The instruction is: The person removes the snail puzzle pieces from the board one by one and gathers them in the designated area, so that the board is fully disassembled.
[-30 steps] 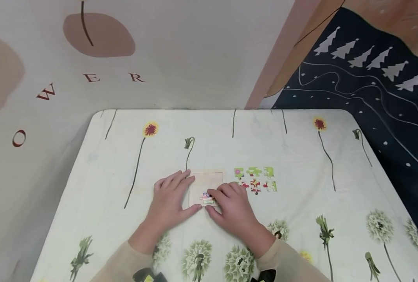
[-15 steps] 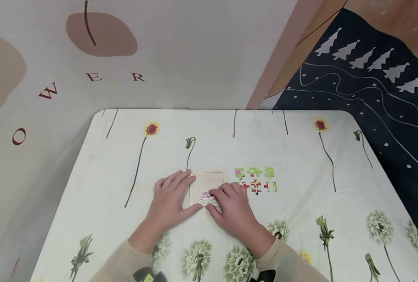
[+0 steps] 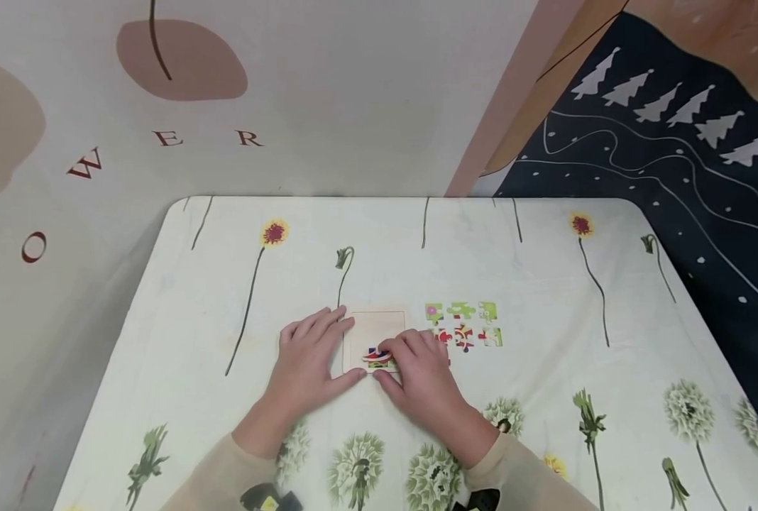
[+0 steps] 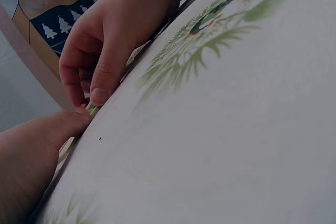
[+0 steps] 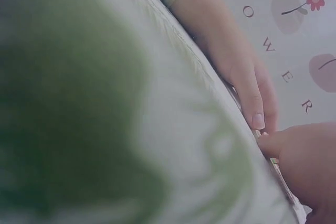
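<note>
A shallow, pale wooden puzzle tray (image 3: 374, 325) lies on the table between the hands. My left hand (image 3: 309, 358) rests along its left side, fingers stretched out and thumb at the front edge. Over the tray's front right part, my right hand (image 3: 425, 372) bends its index finger and thumb onto a puzzle piece (image 3: 376, 358) with red, blue and white printing. Green printing shows just below that piece. In the left wrist view both thumbs meet near the tray's edge, the right thumb (image 4: 102, 85) close to a sliver of green. The right hand covers the tray's right side.
Several loose jigsaw pieces (image 3: 462, 311), green and red, lie in rows right of the tray, partly behind the right hand. A white cloth with printed flowers covers the table (image 3: 513, 277). A printed wall hanging (image 3: 366, 99) stands behind the far edge.
The piece under the right fingertips has shifted or tilted slightly, and its red and blue printing now shows more clearly. Both hands stay almost where they were.
</note>
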A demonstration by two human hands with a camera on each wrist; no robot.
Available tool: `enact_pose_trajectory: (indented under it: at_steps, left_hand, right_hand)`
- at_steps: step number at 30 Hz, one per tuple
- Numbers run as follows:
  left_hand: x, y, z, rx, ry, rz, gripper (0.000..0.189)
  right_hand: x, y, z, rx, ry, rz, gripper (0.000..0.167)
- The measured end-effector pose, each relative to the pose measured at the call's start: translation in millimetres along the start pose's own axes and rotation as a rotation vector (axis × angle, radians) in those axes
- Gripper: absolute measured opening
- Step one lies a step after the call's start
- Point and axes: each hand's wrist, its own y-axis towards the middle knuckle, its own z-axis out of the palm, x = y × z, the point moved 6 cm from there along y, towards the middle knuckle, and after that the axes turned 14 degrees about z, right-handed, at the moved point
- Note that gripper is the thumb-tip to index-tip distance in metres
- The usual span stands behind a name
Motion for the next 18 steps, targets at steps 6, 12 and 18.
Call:
enact_pose_trajectory:
  at_steps: [6,12,18]
  left_hand:
    - [0.7,-0.6,1.1,0.004,-0.006,-0.004,0.085]
    - [0.7,-0.9,1.5,0.003,-0.005,-0.005,0.085]
    - [0.6,-0.4,1.3,0.009,0.001,-0.005,0.085]
  right_hand:
    - [2.9,-1.3,-4.4,-0.093,0.052,-0.071,0.037]
    - [2.0,-2.2,-7.2,-0.161,0.080,-0.089,0.039]
    - [0.6,-4.3,-11.6,-0.202,0.093,-0.092,0.037]
